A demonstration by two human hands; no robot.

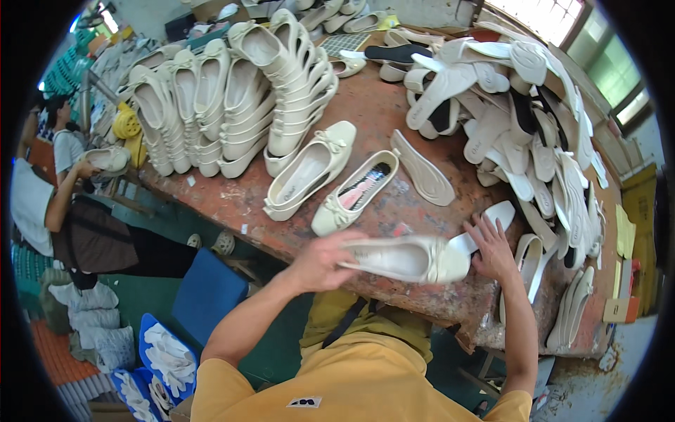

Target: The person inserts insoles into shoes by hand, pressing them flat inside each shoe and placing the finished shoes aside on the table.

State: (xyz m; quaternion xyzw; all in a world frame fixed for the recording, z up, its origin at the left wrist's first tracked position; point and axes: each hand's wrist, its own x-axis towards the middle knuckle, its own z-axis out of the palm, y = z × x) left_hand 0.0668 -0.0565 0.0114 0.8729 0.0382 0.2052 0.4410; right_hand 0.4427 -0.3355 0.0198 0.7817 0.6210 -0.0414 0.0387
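Below the left end of the tabletop (383,105), a blue bin (147,325) holds a heap of pale, floppy-looking pieces (169,357); a second blue bin beside it carries more of the same.

Over the near edge of the tabletop, the left hand (323,261) has its fingers clamped on the heel end of a cream shoe (394,260), slightly blurred, with an open, pale-lined mouth and a bow at its rounded toe. Just past that toe, still over the tabletop, the right hand (494,250) spreads its fingers apart across a smooth white insole (500,213); whether they grip it, I cannot tell.

At the middle of the tabletop, a cream flat (299,179) contains a pale insole, while its neighbour (344,211) shows a dark and pink interior. A loose beige insole (425,172) with a moulded heel lies beside them. Nested shoe stacks (281,91) lean along the tabletop's left part, and a jumbled pile of insoles (517,151) covers its right part. The reddish-brown surface is scuffed and speckled.
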